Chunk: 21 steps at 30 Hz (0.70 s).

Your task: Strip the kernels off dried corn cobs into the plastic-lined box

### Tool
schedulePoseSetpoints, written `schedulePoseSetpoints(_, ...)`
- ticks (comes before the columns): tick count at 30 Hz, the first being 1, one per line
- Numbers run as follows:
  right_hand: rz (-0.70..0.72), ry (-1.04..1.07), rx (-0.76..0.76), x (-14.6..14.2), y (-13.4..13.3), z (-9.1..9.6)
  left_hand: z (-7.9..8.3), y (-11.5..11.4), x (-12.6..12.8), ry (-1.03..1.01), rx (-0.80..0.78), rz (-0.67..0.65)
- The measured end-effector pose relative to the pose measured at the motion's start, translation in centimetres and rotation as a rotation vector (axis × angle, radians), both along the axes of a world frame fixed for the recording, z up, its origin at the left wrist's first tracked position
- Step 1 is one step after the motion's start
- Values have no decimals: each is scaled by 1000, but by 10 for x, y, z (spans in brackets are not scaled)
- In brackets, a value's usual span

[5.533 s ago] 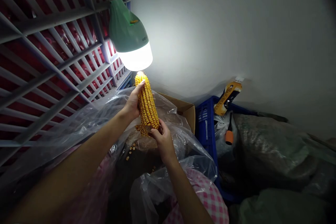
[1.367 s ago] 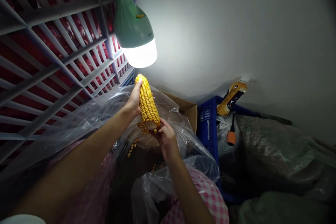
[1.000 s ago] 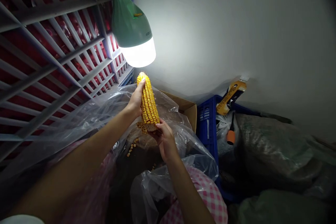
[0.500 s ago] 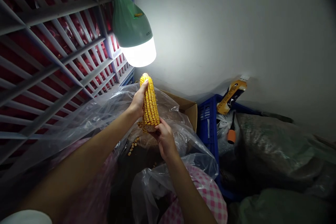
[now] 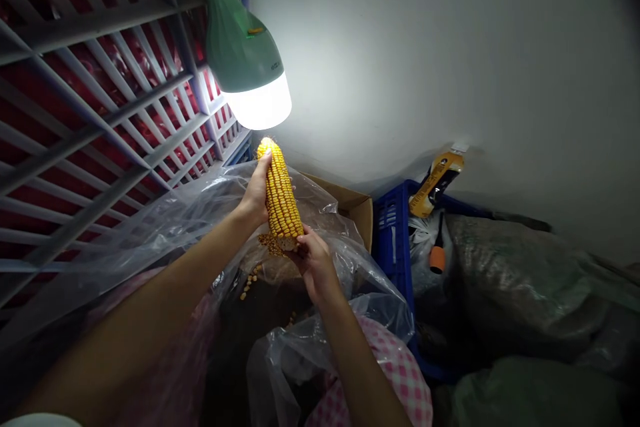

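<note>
A yellow corn cob (image 5: 281, 197) is held tilted between my two hands, its top just under the lit lamp. My left hand (image 5: 257, 192) wraps around its upper left side, thumb lying along the kernels. At the lower end, where bare pale cob shows, my right hand (image 5: 313, 258) is closed with its thumb and fingers against the cob. Loose kernels (image 5: 273, 245) lie just below the cob, and more are scattered nearer me. Underneath spreads a clear plastic bag (image 5: 345, 260).
A green lamp (image 5: 245, 47) hangs from grey slatted crates (image 5: 145, 160) on the left. Behind the bag stands a cardboard box (image 5: 356, 207). To the right, a blue crate (image 5: 395, 240) holds a yellow-and-black package (image 5: 436, 183) and an orange-ended tool (image 5: 437, 258). Large sacks (image 5: 510, 273) lie beyond.
The view has shifted slightly, so most things appear a little further left. The cob leans a bit more to the left at its top; both hands keep their hold.
</note>
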State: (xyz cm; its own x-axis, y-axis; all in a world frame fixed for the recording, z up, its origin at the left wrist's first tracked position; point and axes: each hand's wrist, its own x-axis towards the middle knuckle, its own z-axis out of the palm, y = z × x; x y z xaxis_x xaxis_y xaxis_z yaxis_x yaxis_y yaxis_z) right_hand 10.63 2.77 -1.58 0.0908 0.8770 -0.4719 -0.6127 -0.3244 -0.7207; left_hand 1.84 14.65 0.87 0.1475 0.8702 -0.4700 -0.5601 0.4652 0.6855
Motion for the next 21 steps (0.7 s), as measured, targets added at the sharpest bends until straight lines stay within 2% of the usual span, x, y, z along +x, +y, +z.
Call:
schedulePoseSetpoints(6, 19, -26, -9, -1, -1, 0, -5, 1, 1, 22, -46, -58)
schedulePoseSetpoints(11, -53, 45, 27, 2, -3, 11, -5, 11, -7, -39, -75, 33)
schedulePoseSetpoints(16, -11, 110, -84, 4, -2, 21, 0, 11, -9, -113, -24, 40)
schedulePoseSetpoints(21, 45, 106, -60, 4, -6, 17, -2, 9, -6, -110, -44, -31)
